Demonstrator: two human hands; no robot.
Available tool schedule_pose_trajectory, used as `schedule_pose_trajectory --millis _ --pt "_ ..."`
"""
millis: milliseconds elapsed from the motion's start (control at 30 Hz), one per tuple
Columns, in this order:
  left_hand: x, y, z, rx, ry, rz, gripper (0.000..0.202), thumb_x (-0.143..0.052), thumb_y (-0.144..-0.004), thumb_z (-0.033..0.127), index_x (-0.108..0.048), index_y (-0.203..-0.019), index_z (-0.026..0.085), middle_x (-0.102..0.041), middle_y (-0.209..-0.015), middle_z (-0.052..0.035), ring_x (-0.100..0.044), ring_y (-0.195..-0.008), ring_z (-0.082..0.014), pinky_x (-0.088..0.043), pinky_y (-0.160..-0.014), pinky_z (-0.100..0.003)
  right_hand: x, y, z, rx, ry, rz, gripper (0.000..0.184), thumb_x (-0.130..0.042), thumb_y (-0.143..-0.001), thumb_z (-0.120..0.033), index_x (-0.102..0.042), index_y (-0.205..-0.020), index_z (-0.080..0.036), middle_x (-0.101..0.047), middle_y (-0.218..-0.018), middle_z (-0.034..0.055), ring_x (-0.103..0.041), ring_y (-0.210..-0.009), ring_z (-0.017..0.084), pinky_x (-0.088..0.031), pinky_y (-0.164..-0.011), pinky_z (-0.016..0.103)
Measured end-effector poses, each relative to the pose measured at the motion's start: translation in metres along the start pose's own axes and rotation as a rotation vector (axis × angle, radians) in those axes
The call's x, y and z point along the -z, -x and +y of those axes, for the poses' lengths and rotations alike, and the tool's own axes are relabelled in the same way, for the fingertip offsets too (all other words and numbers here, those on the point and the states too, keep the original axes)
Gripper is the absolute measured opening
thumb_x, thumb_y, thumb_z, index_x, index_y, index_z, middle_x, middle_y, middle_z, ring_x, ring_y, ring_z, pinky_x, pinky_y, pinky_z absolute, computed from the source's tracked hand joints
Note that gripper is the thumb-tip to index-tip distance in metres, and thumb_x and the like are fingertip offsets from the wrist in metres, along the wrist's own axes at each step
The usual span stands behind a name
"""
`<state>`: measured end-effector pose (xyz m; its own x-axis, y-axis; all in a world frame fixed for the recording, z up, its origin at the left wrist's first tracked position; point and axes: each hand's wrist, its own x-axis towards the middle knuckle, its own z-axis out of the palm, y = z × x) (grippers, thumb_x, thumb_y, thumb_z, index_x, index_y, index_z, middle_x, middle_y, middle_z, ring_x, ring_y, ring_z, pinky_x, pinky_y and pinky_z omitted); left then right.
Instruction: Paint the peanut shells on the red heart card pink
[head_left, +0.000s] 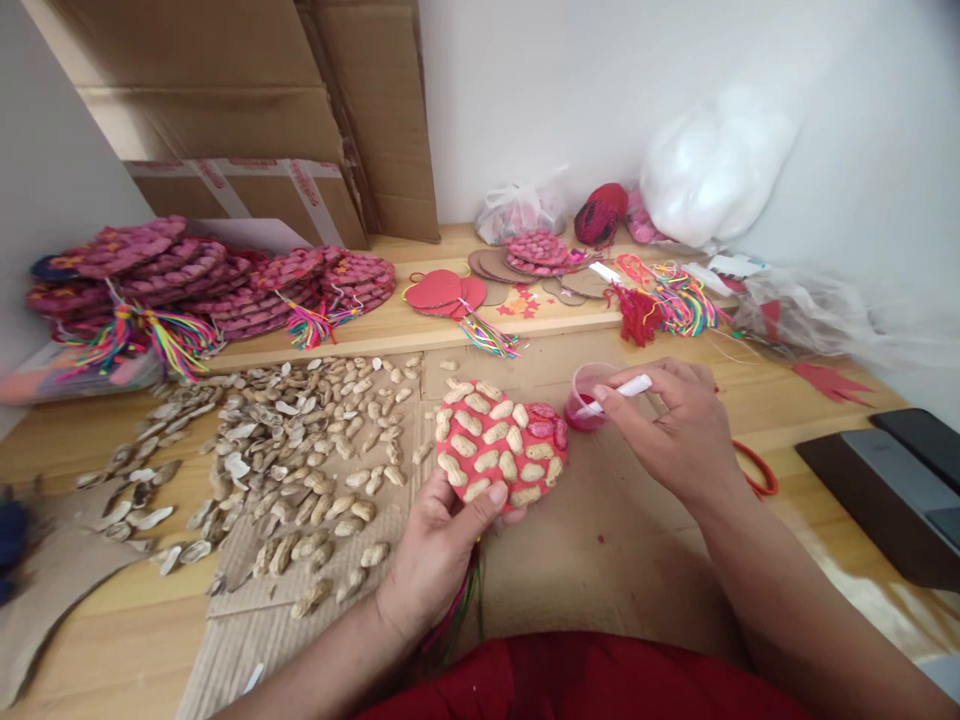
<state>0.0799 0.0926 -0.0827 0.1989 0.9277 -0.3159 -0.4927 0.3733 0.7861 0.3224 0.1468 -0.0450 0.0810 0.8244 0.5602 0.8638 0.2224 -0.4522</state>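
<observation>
My left hand [442, 545] grips the lower edge of a red heart-shaped card [474, 462] with its thumb on top. Peanut shells [496, 433] cover the card. Most are plain tan, while a few shells [546, 428] at its upper right are coloured pink-red. Coloured strings [466, 600] hang below the heart. In my right hand [671, 420], a white stick-like tool [628, 392] is pinched between thumb and fingers. Its lower end reaches into a small clear cup [589, 385] of pink-red liquid, just right of the heart. The tool's tip is hard to make out.
Loose peanut shells [322, 450] spread over cardboard on the left. Along the raised shelf lie stacked pink shell-covered pieces [292, 290] with tassels, red hearts [442, 292], yarn [600, 215] and plastic bags [712, 170]. A dark device or case [877, 500] rests at right, near an orange-red ring [761, 470].
</observation>
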Motion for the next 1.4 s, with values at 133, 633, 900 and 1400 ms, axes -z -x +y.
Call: schedule_pose_trajectory --millis 133,633,900,1400 --pt "-0.001 0.000 0.000 -0.009 -0.003 0.006 0.042 -0.084 -0.081 0.027 -0.068 -0.119 0.019 -0.075 -0.116 -0.0099 -0.071 -0.097 -0.0210 -0.063 -0.077 -0.029 -0.001 0.000 -0.001 -0.019 0.017 -0.003 0.016 -0.071 -0.083 -0.041 -0.074 -0.081 -0.026 -0.069 -0.078 0.0033 -0.061 -0.079 0.023 -0.040 -0.086 0.045" --pt "0.001 -0.001 -0.003 -0.001 -0.016 -0.046 0.039 -0.081 -0.084 0.030 -0.067 -0.118 0.019 -0.074 -0.116 -0.0103 -0.071 -0.097 -0.0231 -0.062 -0.077 -0.032 0.016 -0.001 0.001 0.092 0.038 0.075 0.013 -0.070 -0.087 -0.039 -0.071 -0.084 -0.026 -0.074 -0.081 0.0006 -0.064 -0.078 0.021 -0.044 -0.080 0.040" --pt "0.000 0.000 -0.001 0.014 -0.010 -0.057 0.044 -0.081 -0.084 0.028 -0.064 -0.124 0.020 -0.073 -0.119 -0.0107 -0.072 -0.097 -0.0231 -0.062 -0.076 -0.032 0.024 0.001 -0.001 0.034 0.048 0.166 0.012 -0.072 -0.085 -0.034 -0.073 -0.092 -0.025 -0.076 -0.089 0.0049 -0.069 -0.085 0.022 -0.050 -0.079 0.036" --pt "0.001 0.001 -0.001 0.025 -0.039 -0.084 0.041 -0.083 -0.081 0.031 -0.070 -0.118 0.019 -0.075 -0.118 -0.0118 -0.072 -0.104 -0.0286 -0.062 -0.075 -0.032 0.019 0.018 -0.045 0.252 -0.381 0.054 0.027 -0.071 -0.081 -0.014 -0.070 -0.103 -0.029 -0.075 -0.090 0.0015 -0.064 -0.096 0.025 -0.048 -0.088 0.045"
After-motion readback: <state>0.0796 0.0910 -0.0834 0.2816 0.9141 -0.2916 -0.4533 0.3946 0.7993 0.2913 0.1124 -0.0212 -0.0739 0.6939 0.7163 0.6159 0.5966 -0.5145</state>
